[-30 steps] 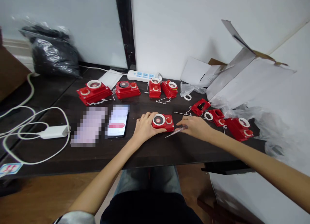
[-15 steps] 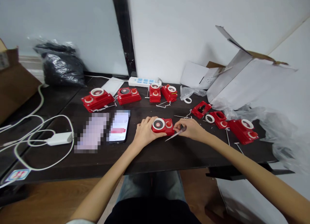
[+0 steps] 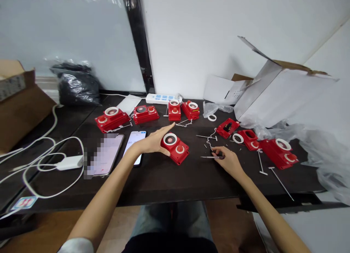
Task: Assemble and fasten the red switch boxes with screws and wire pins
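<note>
A red plastic push-button box (image 3: pixel 175 148) with a white-ringed dial and a white ring on its top sits angled on the dark table. My left hand (image 3: pixel 151 141) lies flat with its fingers spread, its palm edge against the box's upper left side. To the right, my right hand (image 3: pixel 228 160) pinches a thin screwdriver (image 3: pixel 212 157), its metal shaft pointing left over the tabletop. The screwdriver's tip touches nothing. A short way right of the box, a few tiny white bits lie near that tip.
Several more red boxes (image 3: pixel 112 119) stand along the back and right of the dark table (image 3: pixel 175 183), among white rings and metal wire pins. Two phones (image 3: pixel 133 147) lie left of my left hand. Behind are a power strip (image 3: pixel 162 98), cables, a charger and a torn cardboard carton (image 3: pixel 281 92) with plastic film.
My left hand has come off the top of the red box, which now sits turned at an angle. My right hand has moved away to the lower right with the screwdriver.
</note>
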A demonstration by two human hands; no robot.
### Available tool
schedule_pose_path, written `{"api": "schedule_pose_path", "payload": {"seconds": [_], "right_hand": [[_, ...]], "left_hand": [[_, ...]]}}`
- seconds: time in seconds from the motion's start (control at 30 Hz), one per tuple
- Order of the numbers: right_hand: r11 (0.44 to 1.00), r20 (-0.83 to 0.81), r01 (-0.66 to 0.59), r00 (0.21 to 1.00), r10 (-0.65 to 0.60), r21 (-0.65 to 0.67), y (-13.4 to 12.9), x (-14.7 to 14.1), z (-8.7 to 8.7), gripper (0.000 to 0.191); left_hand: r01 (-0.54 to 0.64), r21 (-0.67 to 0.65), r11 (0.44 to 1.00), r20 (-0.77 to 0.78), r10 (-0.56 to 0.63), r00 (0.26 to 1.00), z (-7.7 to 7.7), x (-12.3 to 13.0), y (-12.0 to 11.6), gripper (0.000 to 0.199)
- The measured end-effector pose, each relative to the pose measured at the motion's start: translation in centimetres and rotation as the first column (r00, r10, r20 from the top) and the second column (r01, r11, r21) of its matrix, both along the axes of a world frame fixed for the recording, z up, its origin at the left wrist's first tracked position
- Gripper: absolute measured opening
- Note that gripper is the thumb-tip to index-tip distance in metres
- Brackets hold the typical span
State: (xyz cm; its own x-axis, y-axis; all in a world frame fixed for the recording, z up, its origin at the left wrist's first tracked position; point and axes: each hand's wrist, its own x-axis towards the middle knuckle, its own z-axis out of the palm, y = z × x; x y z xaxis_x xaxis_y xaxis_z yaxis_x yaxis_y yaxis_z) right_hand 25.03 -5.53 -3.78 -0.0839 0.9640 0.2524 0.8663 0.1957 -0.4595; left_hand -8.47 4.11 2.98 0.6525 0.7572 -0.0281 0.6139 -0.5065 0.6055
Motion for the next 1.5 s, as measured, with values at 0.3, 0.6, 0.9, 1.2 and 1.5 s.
{"api": "schedule_pose_path", "payload": {"seconds": [0.3, 0.6, 0.9, 1.2, 1.5], "right_hand": [[0.986, -0.168, -0.064, 0.985, 0.038, -0.152, -2.8, -0.5, 2.1, 0.027], [0.979, -0.193, -0.03, 0.981, -0.011, -0.204, -5.0, 0.4, 3.3, 0.034], [0.985, 0.058, -0.056, 0.996, 0.066, -0.163, -4.5, -0.6, 4.4, 0.033], [0.955, 0.601, -0.277, 0.783, 0.16, 0.107, -0.5, -3.8, 9.4, 0.024], [0.89, 0.746, -0.448, 0.621, 0.24, 0.086, -0.1, -5.2, 12.4, 0.022]], "left_hand": [[-0.596, 0.222, 0.772, 0.015, 0.609, 0.793, -1.6, 8.3, -7.2, 0.106], [-0.082, 0.28, 0.956, -0.14, 0.125, 0.982, -1.5, 5.4, -5.3, 0.041], [-0.41, 0.259, 0.875, -0.084, 0.443, 0.892, -1.0, 3.3, -8.0, 0.093], [0.085, -0.075, 0.993, 0.113, -0.077, 0.991, -2.3, 1.2, -3.3, 0.084], [0.105, -0.084, 0.991, 0.185, -0.088, 0.979, -2.7, 1.1, -3.2, 0.075]]}}
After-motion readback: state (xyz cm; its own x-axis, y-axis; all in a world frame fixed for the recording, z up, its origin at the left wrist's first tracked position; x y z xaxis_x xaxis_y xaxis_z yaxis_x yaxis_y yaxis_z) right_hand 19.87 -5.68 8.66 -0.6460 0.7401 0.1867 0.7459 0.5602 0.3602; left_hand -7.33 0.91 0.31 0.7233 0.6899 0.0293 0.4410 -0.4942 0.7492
